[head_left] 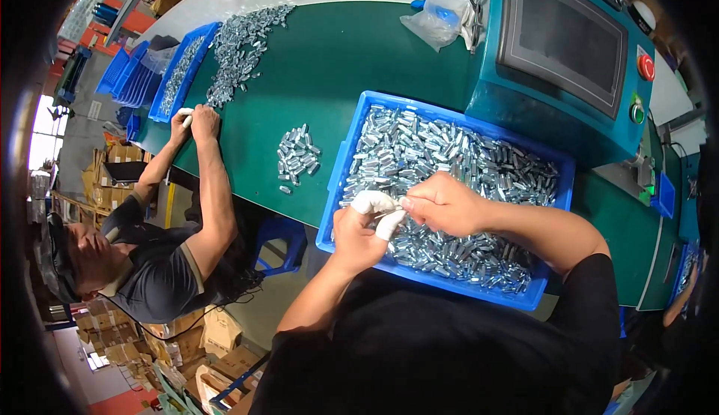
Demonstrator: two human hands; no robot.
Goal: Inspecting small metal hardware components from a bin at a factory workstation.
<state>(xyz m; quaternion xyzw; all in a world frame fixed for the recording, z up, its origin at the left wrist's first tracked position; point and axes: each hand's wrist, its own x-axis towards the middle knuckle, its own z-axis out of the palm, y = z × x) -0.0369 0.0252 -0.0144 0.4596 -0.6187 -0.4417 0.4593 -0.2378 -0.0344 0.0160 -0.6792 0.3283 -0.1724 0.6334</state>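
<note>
Both my hands meet over a large blue tray (327, 219) heaped with small shiny metal pieces (457, 145). White coverings wrap the thumb and a finger of my left hand (363, 231), which is closed in a pinch. Fingertips of my right hand (447, 204) press together right beside it, also closed. Between the two hands is something small and pale or metallic, too small to name. Left of the tray, a little pile of the same metal pieces (298, 151) lies on the green table (329, 55).
A teal machine (550, 55) with a dark screen and a red button stands behind the tray at right. A clear plastic bag (434, 25) lies beside it. At left a co-worker (165, 265) works near another heap (243, 48) and a narrow blue tray (180, 74).
</note>
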